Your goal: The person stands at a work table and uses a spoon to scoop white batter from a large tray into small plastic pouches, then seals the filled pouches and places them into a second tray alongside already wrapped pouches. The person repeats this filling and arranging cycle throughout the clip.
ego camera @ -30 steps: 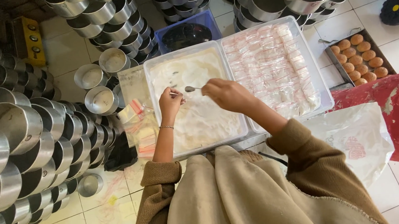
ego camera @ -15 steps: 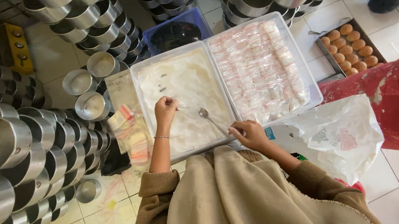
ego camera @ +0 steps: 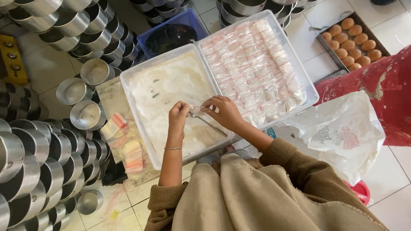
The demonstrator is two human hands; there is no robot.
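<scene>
Two clear plastic tubs stand side by side on the floor. The left tub (ego camera: 132,82) holds a white creamy mass (ego camera: 168,91). The right tub (ego camera: 308,92) is packed with several small clear filled bags (ego camera: 255,69). My right hand (ego camera: 224,112) grips a metal spoon (ego camera: 206,121) over the white mass. My left hand (ego camera: 179,114) is pinched on something small right at the spoon's bowl; I cannot tell what it is. Both hands almost touch over the near part of the left tub.
Stacks of shiny metal pots (ego camera: 23,160) fill the left side and the top edge. A tray of round brown buns (ego camera: 350,37) lies at the upper right. A white plastic bag (ego camera: 344,135) lies beside a red surface (ego camera: 389,94). Small packets (ego camera: 124,144) lie left of the tub.
My right hand came back from the near edge of the tub towards my left hand, bringing the spoon with it. The view has shifted slightly.
</scene>
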